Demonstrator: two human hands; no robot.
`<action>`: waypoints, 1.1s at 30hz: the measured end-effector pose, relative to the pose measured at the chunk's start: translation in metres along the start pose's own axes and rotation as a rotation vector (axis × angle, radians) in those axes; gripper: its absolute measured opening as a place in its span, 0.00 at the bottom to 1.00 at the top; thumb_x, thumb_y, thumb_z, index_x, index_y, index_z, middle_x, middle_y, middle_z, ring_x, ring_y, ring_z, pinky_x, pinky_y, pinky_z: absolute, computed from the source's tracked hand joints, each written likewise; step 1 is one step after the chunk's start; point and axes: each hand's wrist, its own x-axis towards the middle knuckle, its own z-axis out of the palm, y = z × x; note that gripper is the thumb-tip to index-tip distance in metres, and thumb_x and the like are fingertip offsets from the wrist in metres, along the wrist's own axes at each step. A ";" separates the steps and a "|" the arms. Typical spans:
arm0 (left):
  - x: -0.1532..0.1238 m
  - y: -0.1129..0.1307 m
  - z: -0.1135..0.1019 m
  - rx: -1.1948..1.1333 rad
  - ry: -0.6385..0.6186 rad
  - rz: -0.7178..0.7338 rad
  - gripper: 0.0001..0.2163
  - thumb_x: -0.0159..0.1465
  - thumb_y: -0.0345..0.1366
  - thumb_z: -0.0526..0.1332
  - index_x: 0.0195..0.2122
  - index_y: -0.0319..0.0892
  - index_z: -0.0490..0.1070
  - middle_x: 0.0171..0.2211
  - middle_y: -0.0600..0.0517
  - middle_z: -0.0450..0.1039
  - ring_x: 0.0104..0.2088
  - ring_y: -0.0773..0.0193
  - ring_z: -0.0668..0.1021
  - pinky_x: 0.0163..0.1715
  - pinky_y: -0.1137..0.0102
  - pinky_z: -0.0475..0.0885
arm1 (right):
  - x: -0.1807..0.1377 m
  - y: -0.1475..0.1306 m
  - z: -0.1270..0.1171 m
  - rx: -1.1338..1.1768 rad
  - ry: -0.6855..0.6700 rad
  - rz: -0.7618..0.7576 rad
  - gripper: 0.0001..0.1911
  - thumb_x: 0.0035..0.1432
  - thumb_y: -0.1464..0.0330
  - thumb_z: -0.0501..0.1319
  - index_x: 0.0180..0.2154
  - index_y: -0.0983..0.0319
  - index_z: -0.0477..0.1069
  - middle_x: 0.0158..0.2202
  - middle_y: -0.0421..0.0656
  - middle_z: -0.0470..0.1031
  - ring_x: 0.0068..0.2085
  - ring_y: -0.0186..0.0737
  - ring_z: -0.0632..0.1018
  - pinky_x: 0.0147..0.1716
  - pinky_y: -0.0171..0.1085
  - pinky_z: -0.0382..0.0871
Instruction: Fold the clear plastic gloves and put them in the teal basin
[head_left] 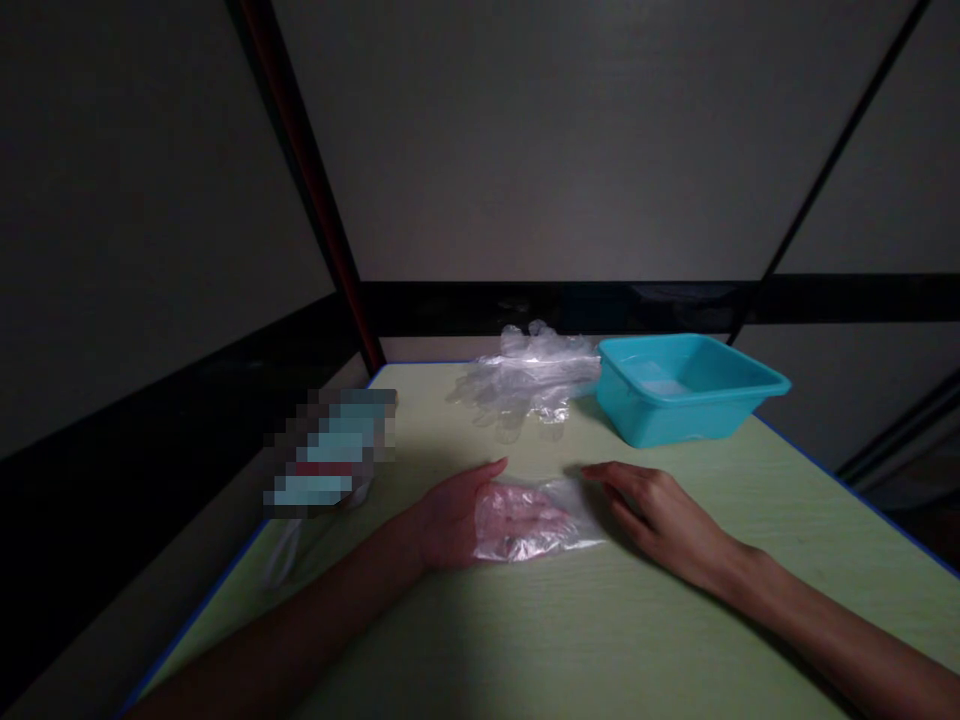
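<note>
My left hand (454, 520) lies palm up on the table, its fingers stretched out inside or under a clear plastic bag (525, 538). The thumb sticks up outside the plastic. My right hand (654, 510) is at the bag's right end, palm down, with the fingers loosely bent and the thumb apart from them. Whether its fingertips touch the plastic, I cannot tell. Behind both hands lies a pile of clear disposable plastic gloves (536, 375), fingers spread toward the front and back.
A turquoise plastic basin (686, 415) stands at the back right, beside the gloves. On the left edge lies a blurred-out package (330, 455), with some clear plastic by it. The pale green table (540, 640) has a blue edge and backs onto a wall.
</note>
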 end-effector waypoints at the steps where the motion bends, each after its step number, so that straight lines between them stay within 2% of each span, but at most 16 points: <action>1: 0.001 0.000 -0.001 -0.007 -0.012 0.001 0.26 0.61 0.46 0.48 0.49 0.25 0.61 0.48 0.36 0.65 0.52 0.53 0.66 0.51 0.64 0.55 | 0.000 -0.002 0.001 0.002 -0.006 -0.009 0.18 0.55 0.77 0.47 0.46 0.66 0.65 0.45 0.47 0.71 0.43 0.39 0.73 0.43 0.39 0.68; 4: 0.003 -0.001 -0.005 -0.021 -0.038 -0.001 0.26 0.60 0.47 0.48 0.49 0.26 0.61 0.48 0.37 0.65 0.52 0.53 0.65 0.51 0.64 0.55 | -0.001 -0.009 0.006 -0.014 -0.047 -0.041 0.21 0.58 0.74 0.46 0.53 0.67 0.59 0.51 0.48 0.66 0.50 0.38 0.69 0.50 0.39 0.63; 8: 0.005 -0.002 -0.005 -0.024 -0.066 0.016 0.26 0.61 0.47 0.47 0.49 0.27 0.61 0.47 0.38 0.66 0.51 0.54 0.67 0.52 0.63 0.54 | -0.002 -0.018 0.017 -0.130 -0.140 -0.094 0.27 0.61 0.63 0.46 0.59 0.68 0.47 0.59 0.51 0.51 0.59 0.43 0.55 0.57 0.45 0.50; 10: 0.006 -0.002 -0.004 -0.022 -0.075 0.030 0.25 0.61 0.46 0.47 0.49 0.26 0.60 0.46 0.38 0.67 0.50 0.54 0.68 0.52 0.63 0.53 | -0.003 -0.018 0.021 -0.181 -0.186 -0.130 0.31 0.60 0.59 0.46 0.60 0.69 0.42 0.61 0.53 0.46 0.60 0.44 0.48 0.57 0.47 0.46; 13: 0.006 -0.002 -0.002 -0.020 -0.057 0.029 0.26 0.61 0.46 0.47 0.49 0.25 0.60 0.46 0.37 0.67 0.50 0.55 0.68 0.52 0.64 0.53 | -0.005 -0.017 0.025 -0.212 -0.228 -0.153 0.35 0.60 0.55 0.44 0.60 0.71 0.38 0.61 0.54 0.41 0.61 0.45 0.44 0.58 0.47 0.43; 17: 0.004 -0.001 0.002 -0.006 -0.025 0.028 0.26 0.61 0.47 0.47 0.49 0.25 0.60 0.45 0.38 0.68 0.48 0.55 0.70 0.52 0.64 0.53 | -0.005 -0.015 0.026 -0.229 -0.234 -0.147 0.36 0.60 0.54 0.43 0.60 0.72 0.37 0.61 0.54 0.40 0.61 0.45 0.43 0.58 0.47 0.42; 27: -0.003 -0.003 -0.002 0.010 -0.109 0.054 0.24 0.63 0.44 0.45 0.48 0.25 0.61 0.44 0.37 0.68 0.48 0.55 0.69 0.52 0.62 0.51 | -0.006 -0.014 0.029 -0.269 -0.240 -0.135 0.36 0.59 0.53 0.42 0.60 0.72 0.39 0.61 0.54 0.41 0.61 0.46 0.44 0.58 0.48 0.43; 33: -0.015 -0.004 -0.003 0.047 -0.109 0.077 0.22 0.61 0.42 0.49 0.48 0.26 0.62 0.45 0.37 0.68 0.50 0.55 0.67 0.52 0.63 0.51 | -0.006 -0.011 0.032 -0.259 -0.200 -0.157 0.36 0.59 0.53 0.43 0.60 0.71 0.40 0.61 0.55 0.43 0.61 0.46 0.45 0.57 0.47 0.44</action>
